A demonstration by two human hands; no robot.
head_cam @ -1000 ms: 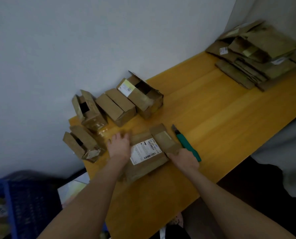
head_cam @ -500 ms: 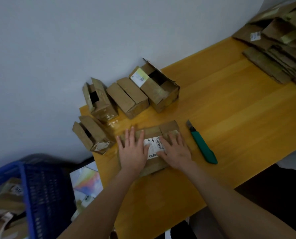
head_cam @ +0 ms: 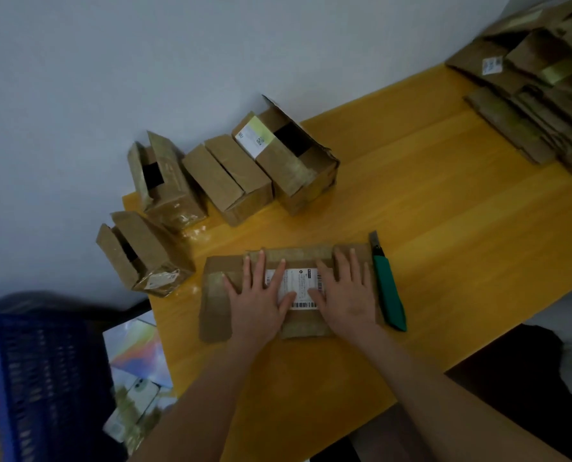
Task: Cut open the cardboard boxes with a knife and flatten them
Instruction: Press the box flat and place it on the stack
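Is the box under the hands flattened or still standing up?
Flattened. The box lies flat on the table, with the left hand and right hand pressing it, palms down.

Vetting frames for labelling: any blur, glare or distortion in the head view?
Head view: dim, flat light, no hard glare; left hand, right hand and flattened box fairly sharp, label text unreadable; blue basket lower left smeared by blur; cardboard stack upper right soft; wide-angle bending tilts the table.
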